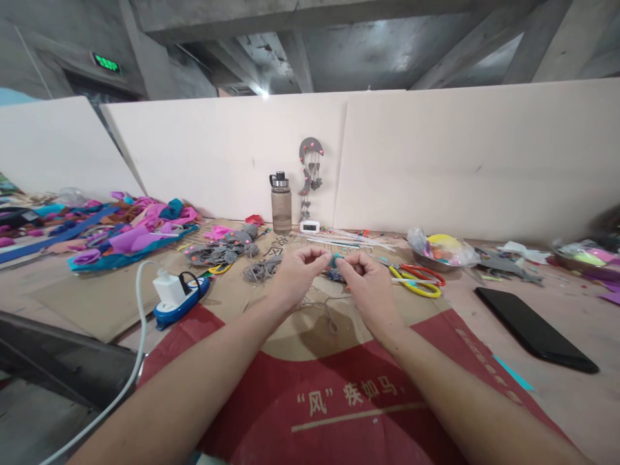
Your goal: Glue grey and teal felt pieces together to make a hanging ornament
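Note:
My left hand (301, 274) and my right hand (371, 287) meet over the cardboard sheet (349, 413), thumbs and forefingers pinched. Between the fingertips is a small teal piece (334, 259), perhaps felt; its exact shape is too small to make out. Both hands appear to grip it. Grey yarn (332, 316) hangs in a loose loop below them. Just beyond the right hand lie scissors with yellow handles (421, 287) and another tool with red handles (429, 272). A tangle of grey yarn (261, 268) rests left of the left hand.
Grey felt pieces (223, 248) and purple and teal felt scraps (140, 239) lie to the left, near a blue power strip (179, 310) with a white cable. A bottle (281, 206) and small clock (309, 227) stand behind. A phone (535, 329) lies right, below a metal bowl (443, 255).

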`<state>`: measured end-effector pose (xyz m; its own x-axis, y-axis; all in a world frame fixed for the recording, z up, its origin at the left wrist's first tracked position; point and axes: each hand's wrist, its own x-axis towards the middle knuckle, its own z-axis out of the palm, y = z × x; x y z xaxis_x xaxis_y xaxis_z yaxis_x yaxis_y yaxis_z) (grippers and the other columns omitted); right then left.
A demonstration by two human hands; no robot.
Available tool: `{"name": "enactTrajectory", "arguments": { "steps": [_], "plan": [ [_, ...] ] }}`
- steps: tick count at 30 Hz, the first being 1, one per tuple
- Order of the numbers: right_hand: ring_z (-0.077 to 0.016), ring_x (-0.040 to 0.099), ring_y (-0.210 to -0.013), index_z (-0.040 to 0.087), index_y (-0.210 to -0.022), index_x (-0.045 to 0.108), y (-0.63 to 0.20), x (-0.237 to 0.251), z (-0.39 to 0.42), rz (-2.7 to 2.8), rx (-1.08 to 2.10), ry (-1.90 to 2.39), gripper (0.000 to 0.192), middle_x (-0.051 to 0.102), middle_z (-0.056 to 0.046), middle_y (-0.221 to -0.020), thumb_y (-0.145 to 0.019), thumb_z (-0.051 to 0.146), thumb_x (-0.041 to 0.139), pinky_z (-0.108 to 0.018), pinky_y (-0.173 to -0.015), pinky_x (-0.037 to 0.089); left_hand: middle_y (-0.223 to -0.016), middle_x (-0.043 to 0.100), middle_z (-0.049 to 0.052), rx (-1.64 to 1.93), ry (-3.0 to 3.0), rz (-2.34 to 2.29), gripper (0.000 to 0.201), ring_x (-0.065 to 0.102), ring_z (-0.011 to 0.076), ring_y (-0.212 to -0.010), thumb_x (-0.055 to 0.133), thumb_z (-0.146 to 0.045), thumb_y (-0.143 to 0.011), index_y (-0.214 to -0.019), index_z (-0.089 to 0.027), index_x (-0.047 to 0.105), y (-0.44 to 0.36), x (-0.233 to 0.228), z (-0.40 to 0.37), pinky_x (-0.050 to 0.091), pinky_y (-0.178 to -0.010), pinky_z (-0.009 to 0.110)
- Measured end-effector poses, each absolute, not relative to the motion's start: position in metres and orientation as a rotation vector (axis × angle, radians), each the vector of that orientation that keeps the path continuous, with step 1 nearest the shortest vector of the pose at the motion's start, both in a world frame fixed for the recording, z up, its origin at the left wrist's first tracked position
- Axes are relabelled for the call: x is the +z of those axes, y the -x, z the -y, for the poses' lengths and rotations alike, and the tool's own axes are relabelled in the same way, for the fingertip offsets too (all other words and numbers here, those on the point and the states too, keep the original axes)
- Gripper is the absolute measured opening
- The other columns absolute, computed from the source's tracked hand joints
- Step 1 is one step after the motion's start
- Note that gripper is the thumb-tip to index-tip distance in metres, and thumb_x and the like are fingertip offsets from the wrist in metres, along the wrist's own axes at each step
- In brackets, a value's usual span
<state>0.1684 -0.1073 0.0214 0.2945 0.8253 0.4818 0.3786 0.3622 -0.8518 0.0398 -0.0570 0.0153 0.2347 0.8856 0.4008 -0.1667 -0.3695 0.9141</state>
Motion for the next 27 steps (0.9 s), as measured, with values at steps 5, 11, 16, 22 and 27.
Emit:
{"name": "enactTrajectory", "arguments": {
  "steps": [5,11,16,22,27],
  "plan": [
    [-0.0099,0.034,-0.051,0.018,-0.061,0.057,-0.1676,0.0249,0.1092,1.293,0.445,1.233,0.026,0.042,0.005,-0.051,-0.074,0.039,0.061,-0.024,-0.049,0.028,-0.069,0.061,0.0,1.328,-1.565,-0.709,0.02,0.049,0.009,-0.061,0.065,-0.035,-0.075,-0.074,-0.015,0.066,-0.0401,0.0128,0.0555,0.04,-0.064,0.023],
    [-0.0089,0.035,-0.049,0.019,-0.068,0.053,-0.1681,0.0234,0.1083,1.233,0.481,1.264,0.026,0.042,0.006,-0.054,-0.072,0.043,0.063,-0.023,-0.048,0.031,-0.07,0.061,0.0,1.304,-1.632,-0.733,0.022,0.048,0.0094,-0.062,0.064,-0.037,-0.075,-0.076,-0.015,0.066,-0.0372,0.0162,0.0568,0.039,-0.065,0.024],
    [-0.0094,0.035,-0.044,0.02,-0.089,0.06,-0.1711,0.0226,0.1074,1.235,0.513,1.242,0.031,0.038,0.009,-0.049,-0.072,0.045,0.063,-0.022,-0.043,0.03,-0.072,0.063,0.001,1.233,-1.627,-0.675,0.02,0.05,0.0099,-0.064,0.065,-0.036,-0.075,-0.077,-0.016,0.068,-0.0349,0.0187,0.0566,0.038,-0.064,0.023],
    [-0.0087,0.04,-0.044,0.018,-0.077,0.06,-0.1724,0.0217,0.1069,1.199,0.591,1.248,0.028,0.051,0.005,-0.052,-0.072,0.045,0.063,-0.021,-0.041,0.027,-0.073,0.063,0.003,1.111,-1.401,-0.575,0.02,0.053,0.0098,-0.067,0.068,-0.034,-0.074,-0.077,-0.014,0.07,-0.0362,0.0187,0.0572,0.038,-0.062,0.023],
    [-0.008,0.039,-0.044,0.017,-0.075,0.059,-0.171,0.0212,0.108,1.154,0.631,1.192,0.031,0.052,0.004,-0.053,-0.069,0.047,0.065,-0.021,-0.04,0.029,-0.079,0.062,0.001,1.061,-1.269,-0.571,0.022,0.054,0.0079,-0.068,0.075,-0.026,-0.066,-0.085,-0.016,0.07,-0.0376,0.018,0.0572,0.039,-0.063,0.021]
  ]
}}
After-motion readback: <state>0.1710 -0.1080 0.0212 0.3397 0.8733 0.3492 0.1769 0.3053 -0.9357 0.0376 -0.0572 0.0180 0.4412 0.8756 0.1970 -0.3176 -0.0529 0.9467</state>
